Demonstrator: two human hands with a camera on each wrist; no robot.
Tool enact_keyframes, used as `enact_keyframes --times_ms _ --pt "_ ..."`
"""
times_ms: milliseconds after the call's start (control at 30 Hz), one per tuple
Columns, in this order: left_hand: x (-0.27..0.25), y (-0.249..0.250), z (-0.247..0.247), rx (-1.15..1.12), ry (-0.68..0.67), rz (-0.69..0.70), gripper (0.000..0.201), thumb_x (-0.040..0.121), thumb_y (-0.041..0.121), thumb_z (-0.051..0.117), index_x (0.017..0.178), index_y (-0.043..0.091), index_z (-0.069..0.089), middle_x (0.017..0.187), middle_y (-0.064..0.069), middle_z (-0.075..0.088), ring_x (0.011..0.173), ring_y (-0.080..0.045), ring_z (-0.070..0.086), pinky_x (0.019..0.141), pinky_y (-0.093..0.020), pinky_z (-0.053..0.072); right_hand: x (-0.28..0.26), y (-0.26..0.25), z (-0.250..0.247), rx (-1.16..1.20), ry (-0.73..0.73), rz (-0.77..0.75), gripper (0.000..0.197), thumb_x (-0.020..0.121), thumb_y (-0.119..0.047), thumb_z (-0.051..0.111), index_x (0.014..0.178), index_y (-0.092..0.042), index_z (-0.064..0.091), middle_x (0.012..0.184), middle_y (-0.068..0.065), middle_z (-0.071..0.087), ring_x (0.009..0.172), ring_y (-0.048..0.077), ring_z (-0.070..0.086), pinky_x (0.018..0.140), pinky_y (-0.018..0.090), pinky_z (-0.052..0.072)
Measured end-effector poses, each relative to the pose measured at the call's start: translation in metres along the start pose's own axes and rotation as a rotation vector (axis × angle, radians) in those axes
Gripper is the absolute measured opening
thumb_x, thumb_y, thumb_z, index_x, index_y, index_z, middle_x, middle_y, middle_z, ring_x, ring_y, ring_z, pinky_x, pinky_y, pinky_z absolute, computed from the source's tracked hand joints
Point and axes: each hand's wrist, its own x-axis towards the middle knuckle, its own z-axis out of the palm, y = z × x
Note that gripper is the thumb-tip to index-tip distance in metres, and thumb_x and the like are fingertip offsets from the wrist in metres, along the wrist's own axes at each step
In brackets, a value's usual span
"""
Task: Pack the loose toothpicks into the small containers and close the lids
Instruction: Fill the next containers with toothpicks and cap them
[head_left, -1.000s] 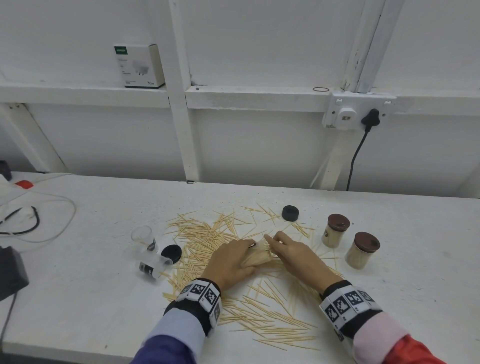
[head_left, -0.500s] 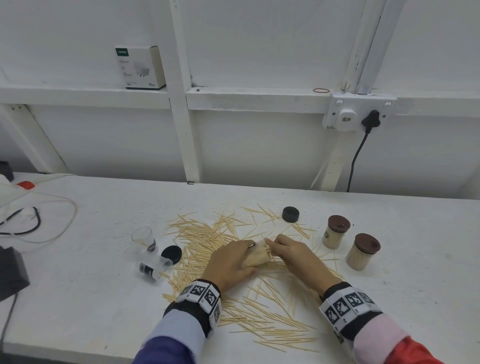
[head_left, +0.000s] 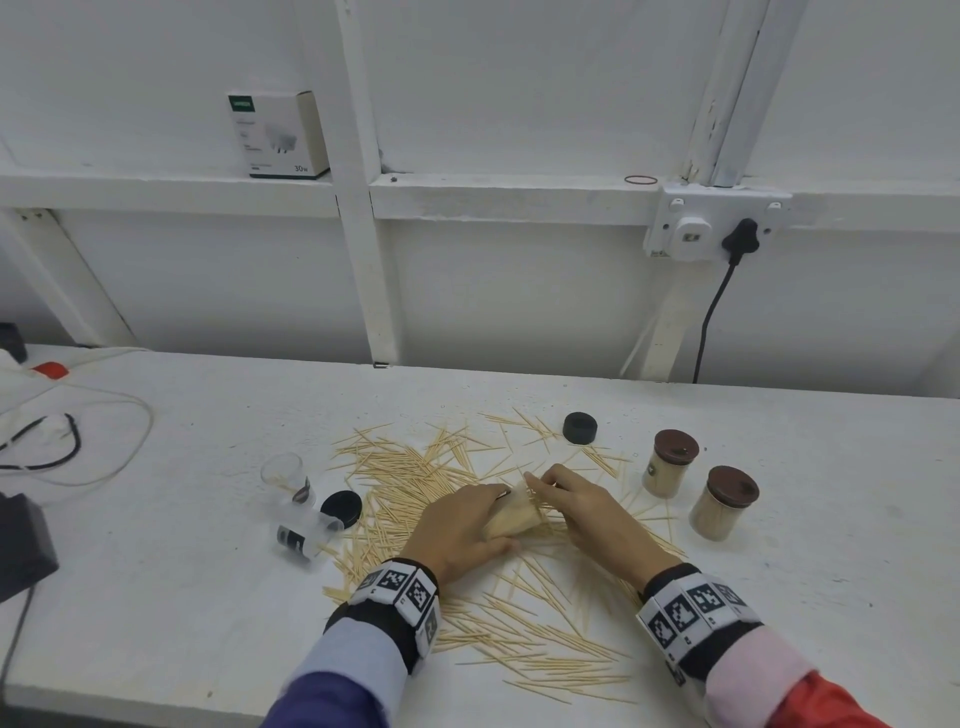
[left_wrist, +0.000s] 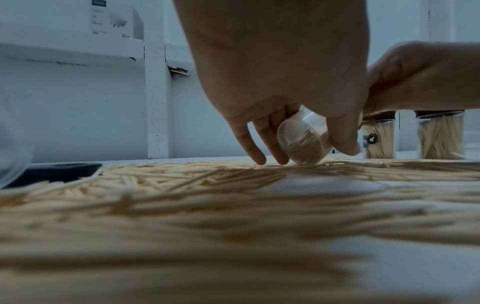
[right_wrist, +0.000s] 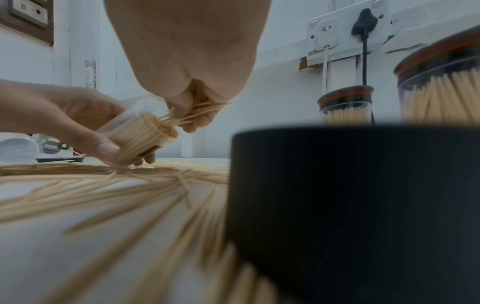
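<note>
Pinched a small bunch of toothpicks (right_wrist: 200, 111) betw. thumb and fingertips (right_wrist: 182, 107) of right hand (head_left: 587, 512), tips aimed into mouth of clear container (right_wrist: 141, 133). Curled round that container w/ left hand (head_left: 457, 530): thumb on near side, fingers behind, two fingertips (left_wrist: 257, 158) touching the table (head_left: 156, 597). Held tilted, mouth toward right, bottom edge resting on the scattered picks, prob. so sticks slid in lengthwise instead of dropping crosswise. Braced low on table for steadiness, likely.

Looked nearly full already: packed w/ parallel pale sticks, ends flush near the rim, round base showing tight stick ends in left wrist view. Little room left, so last bunch prob. needed wiggling in.

Sat at centre of the table, in middle of loose toothpicks (head_left: 415, 467) fanned out left, far and near of hands; many more lay near edge, betw. the wrists. Plenty unpacked, so task judged well short of done.

Stood upright to right, well apart from hands: two filled jars w/ brown lids (head_left: 675, 447) on, lidded jar (head_left: 667, 465) farther, second lidded jar (head_left: 722, 504) nearer. Lay to left: two empty clear containers, one upright (head_left: 283, 470), one on its side (head_left: 304, 532), black lid (head_left: 341, 508) just beside them. Rested far of the hands, another black lid (head_left: 580, 427), handy for closing the held one.
</note>
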Motion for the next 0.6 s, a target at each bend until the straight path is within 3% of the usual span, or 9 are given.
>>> enact_keyframes --times_ms 133,233,300,400,500,600 --pt "0.0005 -0.0021 0.0021 -0.017 -0.016 0.004 0.072 0.087 0.059 0.058 0.144 0.020 0.037 0.137 0.005 0.051 0.122 -0.014 0.048 0.095 -0.030 0.041 0.0014 0.0021 0.0013 0.072 0.074 -0.004 0.046 0.081 0.014 0.062 0.120 -0.010 0.066 0.091 0.001 0.064 0.076 0.017 0.063 0.065 0.031 0.056" --pt "0.0010 -0.0013 0.0026 -0.018 -0.016 0.014 0.071 0.085 0.061 0.059 0.142 0.023 0.038 0.132 0.006 0.053 0.118 -0.013 0.049 0.090 -0.029 0.042 0.0011 -0.0015 -0.0034 0.160 0.117 0.057 0.021 0.088 0.000 0.063 0.107 -0.009 0.067 0.091 -0.001 0.070 0.080 0.012 0.066 0.071 0.028 0.055" --pt "0.0011 -0.0009 0.0027 -0.025 -0.018 0.017 0.067 0.084 0.061 0.059 0.138 0.025 0.040 0.126 0.007 0.054 0.114 -0.013 0.050 0.086 -0.030 0.043 -0.0002 -0.0036 -0.0063 0.157 0.140 0.068 0.011 0.090 -0.007 0.063 0.100 -0.012 0.063 0.086 -0.005 0.070 0.075 0.010 0.065 0.067 0.028 0.054" --pt "0.0012 -0.0007 0.0028 -0.051 -0.048 0.018 0.068 0.084 0.060 0.060 0.139 0.025 0.040 0.127 0.007 0.053 0.115 -0.014 0.050 0.088 -0.032 0.044 -0.0007 -0.0021 -0.0070 0.122 0.162 0.031 0.005 0.086 -0.012 0.065 0.089 -0.016 0.064 0.077 -0.009 0.068 0.068 0.006 0.061 0.060 0.025 0.052" --pt "0.0011 0.0000 0.0021 -0.056 -0.067 0.022 0.070 0.085 0.058 0.060 0.141 0.022 0.039 0.132 0.005 0.052 0.119 -0.014 0.049 0.093 -0.034 0.044 0.0017 -0.0008 -0.0056 0.173 0.146 0.003 0.004 0.083 -0.010 0.067 0.083 -0.013 0.070 0.080 -0.007 0.067 0.071 0.004 0.061 0.065 0.017 0.049" --pt "0.0011 -0.0004 0.0025 -0.065 -0.059 0.009 0.070 0.085 0.059 0.060 0.141 0.023 0.038 0.130 0.007 0.052 0.117 -0.013 0.049 0.090 -0.033 0.044 0.0025 -0.0021 -0.0033 0.179 0.132 -0.027 0.012 0.084 -0.005 0.062 0.089 -0.007 0.073 0.088 -0.001 0.065 0.076 0.005 0.060 0.070 0.008 0.046"
